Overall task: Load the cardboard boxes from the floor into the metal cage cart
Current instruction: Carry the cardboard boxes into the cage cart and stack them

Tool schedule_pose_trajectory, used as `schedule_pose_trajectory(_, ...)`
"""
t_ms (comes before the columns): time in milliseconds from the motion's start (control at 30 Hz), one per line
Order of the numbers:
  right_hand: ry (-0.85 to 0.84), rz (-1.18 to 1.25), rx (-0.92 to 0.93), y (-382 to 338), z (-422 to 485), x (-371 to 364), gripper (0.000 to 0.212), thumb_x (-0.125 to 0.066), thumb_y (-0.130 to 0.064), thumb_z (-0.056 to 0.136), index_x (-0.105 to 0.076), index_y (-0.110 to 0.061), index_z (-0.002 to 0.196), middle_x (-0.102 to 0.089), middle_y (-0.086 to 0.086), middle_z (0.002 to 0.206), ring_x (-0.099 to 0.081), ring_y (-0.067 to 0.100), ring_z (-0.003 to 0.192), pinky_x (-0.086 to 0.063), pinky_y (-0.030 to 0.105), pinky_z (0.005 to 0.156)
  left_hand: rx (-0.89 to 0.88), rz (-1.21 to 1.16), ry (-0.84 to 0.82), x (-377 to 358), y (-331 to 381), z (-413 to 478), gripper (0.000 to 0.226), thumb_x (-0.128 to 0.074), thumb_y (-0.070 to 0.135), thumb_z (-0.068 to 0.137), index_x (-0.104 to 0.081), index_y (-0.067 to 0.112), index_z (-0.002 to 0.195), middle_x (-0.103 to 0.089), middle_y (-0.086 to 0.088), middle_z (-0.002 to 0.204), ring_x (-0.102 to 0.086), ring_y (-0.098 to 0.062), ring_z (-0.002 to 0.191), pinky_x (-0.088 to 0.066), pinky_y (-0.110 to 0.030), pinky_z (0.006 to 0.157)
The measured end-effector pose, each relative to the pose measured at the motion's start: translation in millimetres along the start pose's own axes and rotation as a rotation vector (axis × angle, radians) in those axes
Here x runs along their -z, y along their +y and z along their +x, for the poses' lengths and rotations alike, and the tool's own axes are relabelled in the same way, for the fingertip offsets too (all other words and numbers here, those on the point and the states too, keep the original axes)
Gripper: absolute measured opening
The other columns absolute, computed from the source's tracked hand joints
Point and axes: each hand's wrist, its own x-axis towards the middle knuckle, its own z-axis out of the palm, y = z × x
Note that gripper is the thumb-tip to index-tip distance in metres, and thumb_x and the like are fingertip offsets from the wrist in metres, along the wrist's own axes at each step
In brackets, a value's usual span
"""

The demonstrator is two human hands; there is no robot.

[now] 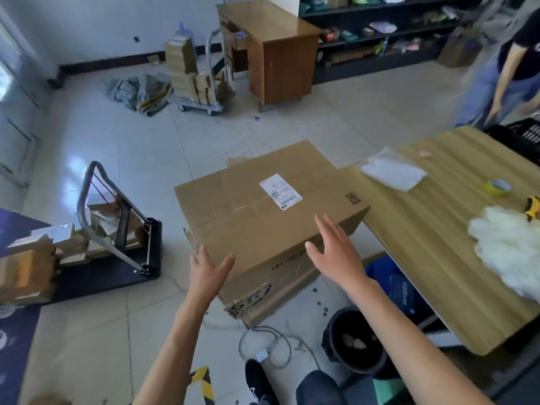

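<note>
Looks like the pickup step, not yet a lift. Target: large cardboard box (263, 217), down on the floor (131, 159) dead ahead, taped shut, label up, far right corner tucked against the table (438, 244)

Left hand (209, 268) over the near left corner, right hand (336, 252) over the near right top edge. Both with fingers straight and spread, gripping nothing. Can't tell whether actually touching cardboard

Next move probably calls for:
- running 2 palms down opposite side faces
- hooking under the bottom edges
- pulling clear of the table edge before turning

Room, big to small:
- wide bare tile left of and beyond the box
- table edge hard on the right, overhanging
- platform trolley (137, 267) at left, loaded with small boxes, handle leaning; no cage walls visible, so can't confirm as the target cart
- 2nd trolley (195, 101) stacked with boxes near the far wall
- black bucket (353, 340) by the right foot
- loose cable (271, 340) on the floor at the box's near corner, likely snag or trip risk when stepping in
</note>
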Motion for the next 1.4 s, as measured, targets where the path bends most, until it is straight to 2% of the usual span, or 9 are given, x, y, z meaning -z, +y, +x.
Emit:
schedule_pose_trajectory(100, -0.087, -0.049, 0.066, 13, 24, 2, 0.075, -0.041, -0.056, 0.097, -0.005, -0.034, 0.160, 0.004, -0.012, 0.168, 0.000, 0.015, 0.154, -0.016, 0.046, 0.121, 0.119, -0.124, -0.025, -9, -3, 17, 0.118, -0.069, 0.061, 0.082, 0.007, 0.015, 0.158, 0.004, -0.013, 0.166, -0.005, -0.029, 0.153, -0.017, -0.049, 0.121)
schedule_pose_trajectory(200, -0.119, -0.073, 0.078, 31, 47, 1, 0.075, -0.042, -0.056, 0.097, -0.006, -0.034, 0.160, 0.002, -0.012, 0.167, -0.002, 0.013, 0.154, -0.015, 0.043, 0.121, 0.114, -0.239, 0.062, -23, -7, 31, 0.123, -0.079, 0.049, 0.078, 0.008, 0.013, 0.158, -0.013, -0.015, 0.163, -0.020, -0.031, 0.149, -0.026, -0.050, 0.118)
schedule_pose_trajectory(400, -0.103, -0.115, 0.121, 70, 108, 5, 0.074, -0.041, -0.055, 0.098, -0.008, -0.030, 0.160, -0.005, -0.012, 0.167, -0.005, 0.014, 0.153, -0.013, 0.042, 0.120, 0.121, -0.360, 0.185, -27, -18, 51, 0.116, -0.088, 0.046, 0.068, -0.015, 0.023, 0.155, -0.043, -0.006, 0.150, -0.050, -0.025, 0.130, -0.048, -0.050, 0.103)
schedule_pose_trajectory(533, -0.092, -0.215, 0.065, 98, 151, 6, 0.079, -0.038, -0.059, 0.098, -0.004, -0.025, 0.160, -0.003, -0.003, 0.168, 0.000, 0.022, 0.154, -0.007, 0.048, 0.123, 0.180, -0.499, 0.160, -25, -22, 53, 0.086, -0.092, 0.040, 0.063, -0.040, 0.028, 0.131, -0.062, 0.002, 0.121, -0.065, -0.016, 0.104, -0.058, -0.029, 0.075)
schedule_pose_trajectory(667, -0.042, -0.174, -0.123, 123, 193, 21, 0.105, -0.039, -0.083, 0.083, -0.001, -0.022, 0.159, -0.008, 0.007, 0.167, -0.014, 0.029, 0.152, -0.023, 0.052, 0.118, 0.232, -0.524, 0.164, -29, -24, 52, 0.088, -0.092, 0.043, 0.059, -0.044, 0.024, 0.130, -0.063, 0.001, 0.117, -0.066, -0.017, 0.100, -0.058, -0.022, 0.064)
schedule_pose_trajectory(800, -0.156, -0.019, -0.271, 143, 229, 37, 0.129, -0.056, -0.097, 0.055, -0.018, -0.025, 0.154, -0.043, 0.005, 0.152, -0.050, 0.031, 0.131, -0.047, 0.051, 0.097, 0.229, -0.522, 0.190, -33, -27, 52, 0.083, -0.091, 0.042, 0.063, -0.047, 0.026, 0.132, -0.065, 0.000, 0.118, -0.068, -0.015, 0.098, -0.060, -0.027, 0.070)
schedule_pose_trajectory(1067, -0.165, 0.184, -0.261, 126, 230, 60, 0.099, -0.068, -0.086, 0.052, -0.049, -0.023, 0.126, -0.061, -0.002, 0.114, -0.058, 0.021, 0.094, -0.050, 0.043, 0.079, 0.168, -0.607, 0.266, -12, -3, 35, 0.058, -0.091, 0.038, 0.064, -0.057, 0.041, 0.111, -0.073, 0.011, 0.100, -0.071, -0.006, 0.087, -0.058, -0.021, 0.064)
schedule_pose_trajectory(1300, -0.173, 0.259, -0.078, 35, 170, 40, 0.097, -0.069, -0.082, 0.062, -0.044, -0.023, 0.134, -0.059, -0.003, 0.119, -0.058, 0.025, 0.105, -0.051, 0.046, 0.087, 0.093, -0.579, 0.503, 78, -33, -66, 0.062, -0.090, 0.052, 0.060, -0.058, 0.054, 0.113, -0.069, 0.023, 0.104, -0.070, -0.002, 0.089, -0.057, -0.017, 0.065)
schedule_pose_trajectory(1400, -0.208, 0.239, 0.030, -20, 136, 17, 0.087, -0.069, -0.079, 0.066, -0.046, -0.024, 0.128, -0.059, -0.005, 0.111, -0.056, 0.023, 0.096, -0.048, 0.038, 0.073, 0.138, -0.550, 0.653, 109, -66, -132, 0.078, -0.088, 0.058, 0.057, -0.054, 0.047, 0.126, -0.069, 0.024, 0.106, -0.069, 0.000, 0.092, -0.057, -0.016, 0.067)
